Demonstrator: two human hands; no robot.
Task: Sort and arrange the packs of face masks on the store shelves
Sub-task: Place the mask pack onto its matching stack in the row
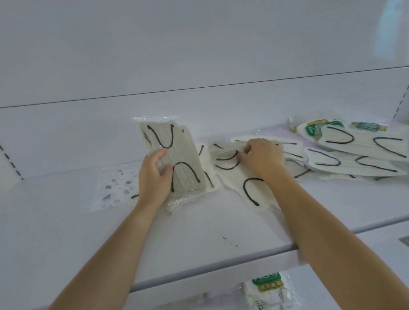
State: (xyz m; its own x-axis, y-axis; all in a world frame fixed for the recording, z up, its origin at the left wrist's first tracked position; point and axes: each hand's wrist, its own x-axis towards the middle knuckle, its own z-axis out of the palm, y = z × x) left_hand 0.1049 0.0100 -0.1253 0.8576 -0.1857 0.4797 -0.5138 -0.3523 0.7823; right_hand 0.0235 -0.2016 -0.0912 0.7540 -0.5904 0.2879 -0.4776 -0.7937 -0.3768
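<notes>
My left hand [154,176] grips a clear pack of grey face masks with black ear loops [174,154], holding it tilted upright on the white shelf [204,232]. Under it lie other pale mask packs [207,178]. My right hand [263,156] rests on a flat pack of grey masks [224,157], its fingers curled and pinching the pack's edge. A cream mask pack with a black loop [252,192] lies beneath my right wrist. To the right spreads a loose heap of several mask packs [358,149], some with green labels.
A flat pack with a blue speckled pattern [115,187] lies left of my left hand. The shelf's back wall rises behind. On the shelf below, a green-labelled mask pack [268,293] shows near the bottom edge. The shelf's front lip [206,271] runs across.
</notes>
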